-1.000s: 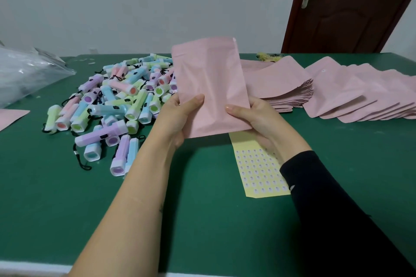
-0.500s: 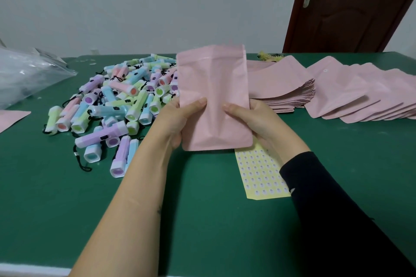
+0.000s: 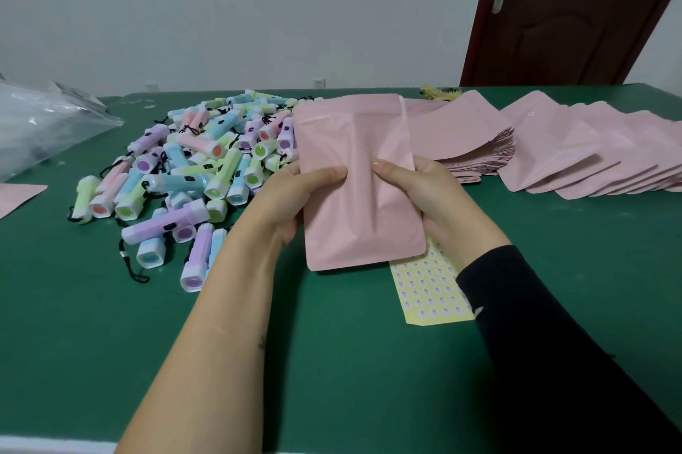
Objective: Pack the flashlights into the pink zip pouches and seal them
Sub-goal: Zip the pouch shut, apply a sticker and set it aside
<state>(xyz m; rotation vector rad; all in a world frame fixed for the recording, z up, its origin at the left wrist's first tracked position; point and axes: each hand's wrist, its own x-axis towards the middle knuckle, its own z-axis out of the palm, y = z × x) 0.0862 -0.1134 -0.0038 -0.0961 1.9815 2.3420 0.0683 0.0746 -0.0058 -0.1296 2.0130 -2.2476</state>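
The right sleeve (image 3: 553,354) is black, the left forearm (image 3: 206,335) bare.

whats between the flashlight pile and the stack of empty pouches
In the head view, the pink pouch gripped by the left hand and right hand.

1 held pouch (image 3: 354,143), 1 sticker sheet (image 3: 431,293).

The pouch (image 3: 354,177) hides all but the thumbs of the left hand (image 3: 291,195) and the right hand (image 3: 431,195). It also covers the top of the sticker sheet (image 3: 431,291), whose prints are too small to read. Its contents cannot be told. The plastic bag (image 3: 44,125) and a pink sheet (image 3: 18,195) run off the left edge, and the row of pouches (image 3: 590,158) runs off the right.
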